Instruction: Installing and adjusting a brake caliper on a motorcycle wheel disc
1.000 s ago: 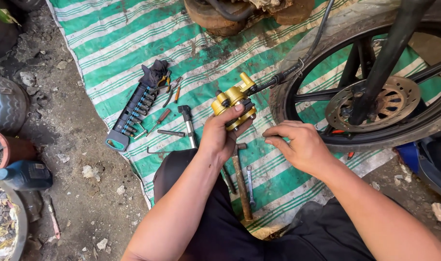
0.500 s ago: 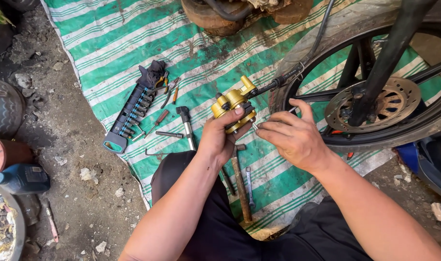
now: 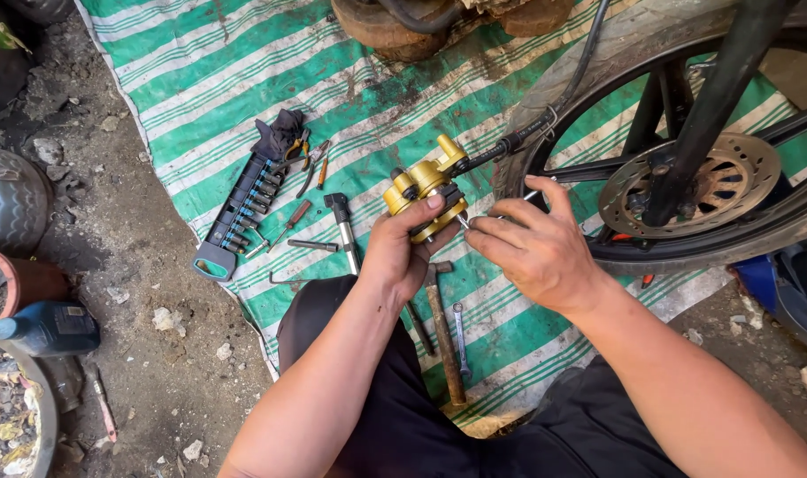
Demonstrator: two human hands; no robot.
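Note:
My left hand (image 3: 403, 252) grips a gold-yellow brake caliper (image 3: 424, 183) from below, thumb across its front. A black hose (image 3: 545, 119) runs from the caliper up past the tyre. My right hand (image 3: 532, 248) is at the caliper's right side, its fingertips pinching a thin metal pin or tool (image 3: 529, 196) against it. Both hands hover over a green and white striped tarp (image 3: 244, 80). To the right stands a motorcycle front wheel (image 3: 687, 186) with its brake disc (image 3: 700, 181).
A socket set rail (image 3: 240, 217), pliers (image 3: 311, 164), a screwdriver (image 3: 293, 221), a ratchet (image 3: 343, 226), a hammer (image 3: 443, 332) and a small spanner (image 3: 461, 327) lie on the tarp. A blue oil bottle (image 3: 45, 327) and a pot (image 3: 14, 283) sit at left on the dirt.
My right hand rose from below the caliper to its right side and now pinches something against it. My left hand keeps its hold on the caliper.

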